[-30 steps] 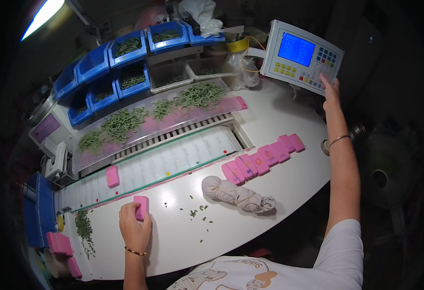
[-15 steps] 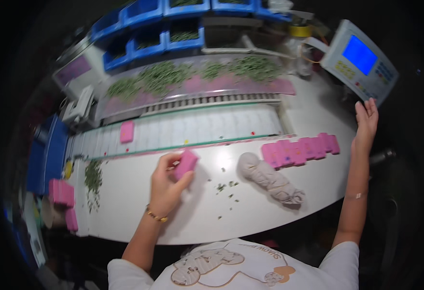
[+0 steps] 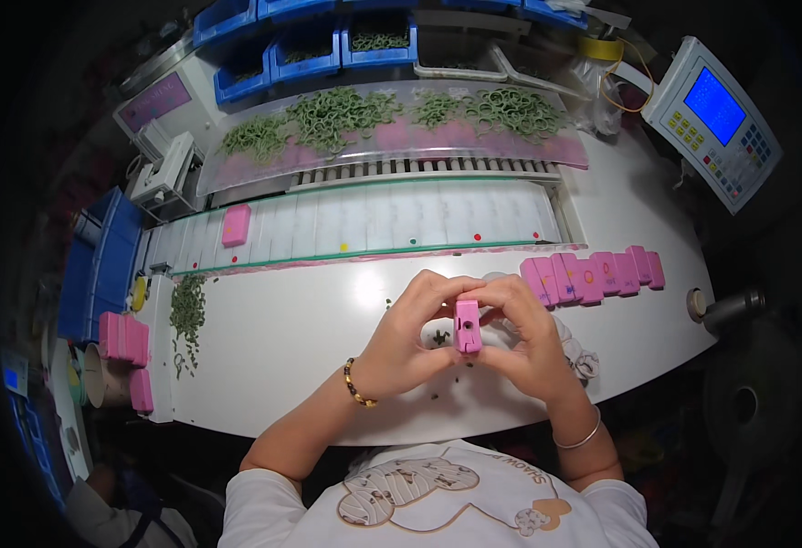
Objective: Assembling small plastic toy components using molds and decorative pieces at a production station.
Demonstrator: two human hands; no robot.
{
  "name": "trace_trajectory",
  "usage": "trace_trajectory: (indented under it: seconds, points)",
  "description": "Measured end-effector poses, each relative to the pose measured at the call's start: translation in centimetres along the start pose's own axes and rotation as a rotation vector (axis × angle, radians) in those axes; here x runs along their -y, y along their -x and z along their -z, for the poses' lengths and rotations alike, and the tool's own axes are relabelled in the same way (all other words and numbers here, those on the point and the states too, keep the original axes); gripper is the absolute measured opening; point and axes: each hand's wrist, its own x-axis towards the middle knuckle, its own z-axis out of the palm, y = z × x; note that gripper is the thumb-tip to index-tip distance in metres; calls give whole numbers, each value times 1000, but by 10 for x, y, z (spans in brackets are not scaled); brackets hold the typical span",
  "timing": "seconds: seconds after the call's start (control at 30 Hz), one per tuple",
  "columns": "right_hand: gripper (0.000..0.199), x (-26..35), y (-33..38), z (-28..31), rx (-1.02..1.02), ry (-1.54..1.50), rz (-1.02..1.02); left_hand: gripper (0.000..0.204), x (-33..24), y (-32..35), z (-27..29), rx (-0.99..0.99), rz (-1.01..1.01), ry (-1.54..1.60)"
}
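A pink rubber mold (image 3: 467,331), a small block with a round hole in the end turned toward me, is held upright over the white table. My left hand (image 3: 408,331) grips its left side with fingers on top and thumb below. On the other side my right hand (image 3: 527,340) grips it the same way. A light cloth bundle (image 3: 587,363) lies mostly hidden behind my right hand. To the right, several similar pink molds (image 3: 589,280) lean in a row. Small green crumbs (image 3: 441,337) lie on the table behind the held mold.
One pink mold (image 3: 236,226) rests on the slatted conveyor (image 3: 437,219). Green ring-shaped pieces (image 3: 337,119) are heaped on a clear tray beyond it, below blue bins (image 3: 305,57). A control panel (image 3: 716,123) and a metal nozzle (image 3: 734,309) stand at right; more pink molds (image 3: 123,340) at left.
My right hand has come down from beside the control panel to the mold. My left hand has carried the mold to the right, and both hands now hold it.
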Motion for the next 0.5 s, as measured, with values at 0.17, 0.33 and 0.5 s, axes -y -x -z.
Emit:
trace_trajectory:
  seconds: [0.17,0.33,0.5]
  points:
    - [51,4,-2,17,147,-257,-230,74,1,5,10,17,185,315]
    - [49,3,1,-25,-300,-592,-334,65,8,3,2,-252,334,974]
    - [29,6,6,-57,-68,205,129,34,21,5,8,-410,305,1005]
